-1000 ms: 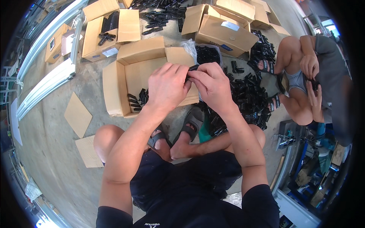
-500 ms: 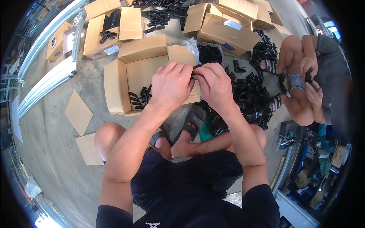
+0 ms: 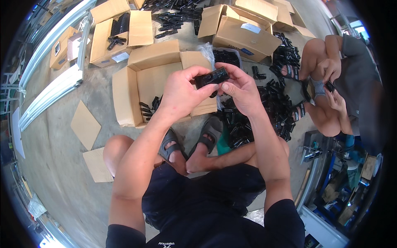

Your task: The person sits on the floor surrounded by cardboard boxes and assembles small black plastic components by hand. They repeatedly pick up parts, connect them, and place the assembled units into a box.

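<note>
A small black plastic part [image 3: 212, 77] is pinched between the left hand [image 3: 180, 93] and right hand [image 3: 241, 89], both closed on its ends, above an open cardboard box [image 3: 142, 80] on the concrete floor [image 3: 58, 157]. A pile of black parts [image 3: 264, 109] lies right of the box, and another person [image 3: 343, 87] sits beyond it.

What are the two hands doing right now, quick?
Left hand: closed on the small black part.
Right hand: fingers pinch the same black part from the other end.
</note>
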The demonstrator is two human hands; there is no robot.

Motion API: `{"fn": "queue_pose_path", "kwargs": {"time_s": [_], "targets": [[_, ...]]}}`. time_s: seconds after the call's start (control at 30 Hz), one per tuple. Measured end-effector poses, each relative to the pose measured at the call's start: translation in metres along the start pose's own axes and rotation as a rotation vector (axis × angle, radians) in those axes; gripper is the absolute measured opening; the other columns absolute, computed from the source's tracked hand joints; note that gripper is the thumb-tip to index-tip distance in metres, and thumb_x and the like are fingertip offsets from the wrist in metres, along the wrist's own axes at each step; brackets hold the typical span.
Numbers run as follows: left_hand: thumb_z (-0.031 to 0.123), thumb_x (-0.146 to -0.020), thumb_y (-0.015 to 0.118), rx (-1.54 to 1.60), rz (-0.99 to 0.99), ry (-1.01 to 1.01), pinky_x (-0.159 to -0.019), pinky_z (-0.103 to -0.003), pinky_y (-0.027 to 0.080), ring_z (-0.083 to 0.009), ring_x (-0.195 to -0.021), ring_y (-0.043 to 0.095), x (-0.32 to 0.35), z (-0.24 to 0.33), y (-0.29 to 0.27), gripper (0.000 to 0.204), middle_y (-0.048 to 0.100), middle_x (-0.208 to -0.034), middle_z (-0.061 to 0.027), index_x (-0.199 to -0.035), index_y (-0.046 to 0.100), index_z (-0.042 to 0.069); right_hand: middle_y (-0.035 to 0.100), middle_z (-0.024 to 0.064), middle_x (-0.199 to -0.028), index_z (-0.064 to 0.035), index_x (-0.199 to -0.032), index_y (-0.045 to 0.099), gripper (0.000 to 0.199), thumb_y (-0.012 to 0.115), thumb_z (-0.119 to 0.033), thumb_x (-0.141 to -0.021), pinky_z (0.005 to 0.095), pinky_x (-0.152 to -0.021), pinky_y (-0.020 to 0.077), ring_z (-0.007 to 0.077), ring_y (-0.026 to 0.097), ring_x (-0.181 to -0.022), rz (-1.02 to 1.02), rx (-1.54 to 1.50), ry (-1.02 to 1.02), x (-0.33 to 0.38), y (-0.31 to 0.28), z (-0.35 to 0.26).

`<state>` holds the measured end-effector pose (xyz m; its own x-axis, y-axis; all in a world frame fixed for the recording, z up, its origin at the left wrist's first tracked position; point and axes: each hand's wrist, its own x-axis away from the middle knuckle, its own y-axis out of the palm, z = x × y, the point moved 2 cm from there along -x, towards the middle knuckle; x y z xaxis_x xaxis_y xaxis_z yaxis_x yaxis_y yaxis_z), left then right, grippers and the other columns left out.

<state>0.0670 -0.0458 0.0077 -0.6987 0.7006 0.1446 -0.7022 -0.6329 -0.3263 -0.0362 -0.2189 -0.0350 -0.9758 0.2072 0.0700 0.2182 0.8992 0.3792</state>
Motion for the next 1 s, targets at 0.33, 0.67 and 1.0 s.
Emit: {"fn": "queue_pose_path", "kwargs": {"time_s": [0.33,0.67,1.0], "targets": [[0.001,-0.088,0.079,0.415,0.007,0.106,-0.085,-0.024,0.055,-0.0100,-0.096,0.068,0.001,-0.005,0.008,0.037,0.074,-0.109,-0.0072,-0.123,0.068,-0.002,0.071,0.0043,-0.102,0.0023,-0.128,0.064,0.039,0.076,-0.008,-0.093,0.0241,-0.074,0.0547,0.0089,0.065,-0.084,0.103,0.020,-0.079,0.000,0.001,0.001],[-0.001,-0.089,0.078,0.427,0.006,0.117,-0.088,-0.024,0.056,-0.0107,-0.099,0.069,0.001,-0.003,0.014,0.035,0.074,-0.111,-0.0093,-0.123,0.068,-0.005,0.072,0.0036,-0.104,0.0033,-0.128,0.065,0.043,0.080,-0.010,-0.090,0.0229,-0.072,0.0546,0.0074,0.066,-0.087,0.080,0.126,-0.075,0.003,0.000,-0.014],[0.003,-0.089,0.080,0.362,0.102,0.103,-0.077,-0.022,0.055,-0.0071,-0.086,0.066,0.001,-0.009,0.013,0.031,0.075,-0.102,-0.0068,-0.118,0.072,-0.003,0.071,0.0054,-0.105,0.0003,-0.131,0.065,0.038,0.070,-0.022,-0.100,0.0256,-0.071,0.0529,0.0091,0.062,-0.079,0.036,-0.037,-0.001,-0.013,-0.030,0.005]]}}
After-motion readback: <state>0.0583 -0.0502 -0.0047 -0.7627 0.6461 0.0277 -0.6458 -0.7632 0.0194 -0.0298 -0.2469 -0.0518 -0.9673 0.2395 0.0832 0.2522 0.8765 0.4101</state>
